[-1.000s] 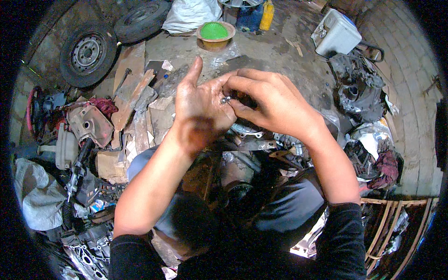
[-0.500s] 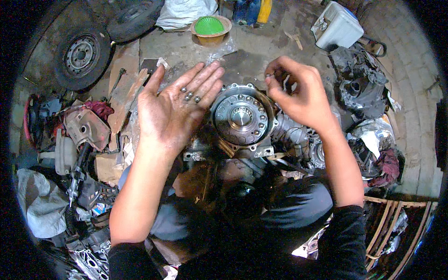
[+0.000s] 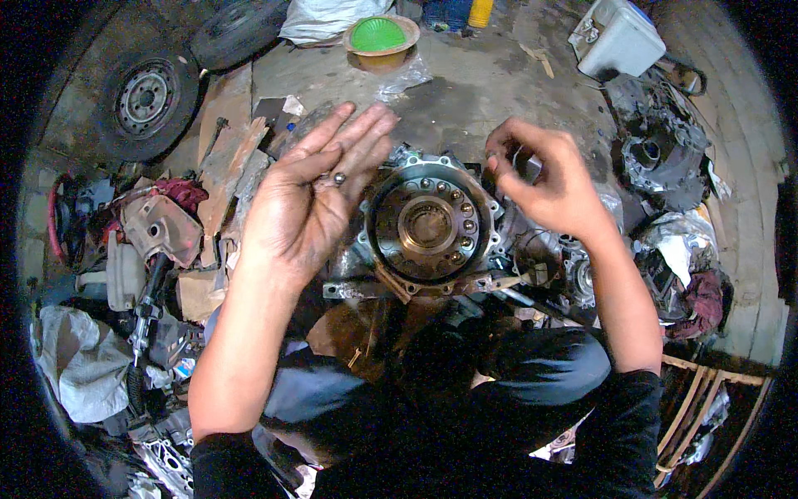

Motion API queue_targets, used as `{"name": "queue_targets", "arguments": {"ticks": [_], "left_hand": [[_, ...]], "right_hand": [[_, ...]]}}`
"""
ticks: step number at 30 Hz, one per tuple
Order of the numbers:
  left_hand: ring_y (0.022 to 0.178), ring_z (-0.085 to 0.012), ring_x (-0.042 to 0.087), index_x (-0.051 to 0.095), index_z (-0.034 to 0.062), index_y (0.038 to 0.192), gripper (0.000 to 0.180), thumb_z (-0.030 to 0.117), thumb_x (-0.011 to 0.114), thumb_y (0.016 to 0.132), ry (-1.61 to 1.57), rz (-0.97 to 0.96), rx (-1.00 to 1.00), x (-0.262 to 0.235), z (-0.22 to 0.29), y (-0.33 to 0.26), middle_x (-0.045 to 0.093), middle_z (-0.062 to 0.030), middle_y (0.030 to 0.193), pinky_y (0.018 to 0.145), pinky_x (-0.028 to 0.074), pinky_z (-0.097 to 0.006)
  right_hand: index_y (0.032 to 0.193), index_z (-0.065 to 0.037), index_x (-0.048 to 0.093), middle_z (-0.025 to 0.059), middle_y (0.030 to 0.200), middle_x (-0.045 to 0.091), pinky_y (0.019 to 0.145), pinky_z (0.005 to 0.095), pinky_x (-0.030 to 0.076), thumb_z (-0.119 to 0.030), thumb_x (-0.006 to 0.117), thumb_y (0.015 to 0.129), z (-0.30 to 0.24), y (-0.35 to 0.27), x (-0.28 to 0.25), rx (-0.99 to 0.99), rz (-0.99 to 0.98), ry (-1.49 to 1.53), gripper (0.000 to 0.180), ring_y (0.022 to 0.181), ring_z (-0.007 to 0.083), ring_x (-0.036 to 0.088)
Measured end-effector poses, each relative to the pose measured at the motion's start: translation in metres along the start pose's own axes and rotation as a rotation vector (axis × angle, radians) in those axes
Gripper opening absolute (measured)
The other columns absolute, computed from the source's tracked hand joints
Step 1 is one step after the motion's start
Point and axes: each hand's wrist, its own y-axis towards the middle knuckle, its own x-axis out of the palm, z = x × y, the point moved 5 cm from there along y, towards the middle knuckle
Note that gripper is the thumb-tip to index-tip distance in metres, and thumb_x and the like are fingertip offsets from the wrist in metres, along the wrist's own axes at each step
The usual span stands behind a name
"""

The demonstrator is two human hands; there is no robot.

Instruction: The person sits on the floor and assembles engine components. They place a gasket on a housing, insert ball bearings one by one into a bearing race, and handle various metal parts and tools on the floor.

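My left hand [image 3: 312, 195] is palm up beside the round metal housing, its fingers stretched out and pressed together. The thumb lies across the palm near a shiny steel ball [image 3: 339, 178]; any others are hidden by the thumb and fingers. Above the housing's right rim, my right hand [image 3: 540, 170] is curled with thumb and forefinger pinched together; what sits between the tips, if anything, cannot be made out. The metal housing [image 3: 496, 235] has a bolt-holed flange and stands between my knees. Inside it is a round plate with a ring of holes, several on its right side holding steel balls [image 3: 469, 225].
Two wheels with tyres [image 3: 145, 101] lie at the far left. A bowl [image 3: 403, 35] with a green basket stands at the back, near a white box [image 3: 619, 41]. Greasy metal casings [image 3: 661, 158] are on the right; cardboard and parts crowd the left.
My left thumb has swung in over the palm, where three balls showed before and one shows now. My right hand has shifted slightly right and down. The view has tilted a little.
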Motion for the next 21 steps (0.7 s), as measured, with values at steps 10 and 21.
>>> {"name": "queue_targets", "arguments": {"ticks": [10,21], "left_hand": [[0.139,-0.0425,0.042,0.033,-0.0138,0.143,0.055,0.025,0.039,0.104,-0.195,0.180,-0.118,-0.015,0.000,-0.012,0.041,-0.0342,0.147,0.117,0.038,-0.047],[0.138,-0.0420,0.043,0.037,-0.0157,0.140,0.065,0.038,0.039,0.103,-0.265,0.121,-0.118,-0.006,0.004,-0.020,0.042,-0.0338,0.146,0.118,0.035,-0.047]], "right_hand": [[0.097,-0.001,0.064,0.0196,0.086,0.063,0.082,0.0457,0.051,-0.015,0.071,0.077,-0.035,0.013,0.032,-0.148,-0.104,-0.115,0.025,0.089,0.0396,0.062],[0.094,-0.001,0.070,0.0204,0.094,0.068,0.085,0.0483,0.052,-0.018,0.069,0.082,-0.053,0.030,0.048,-0.081,-0.264,-0.306,0.021,0.095,0.0396,0.065]]}}
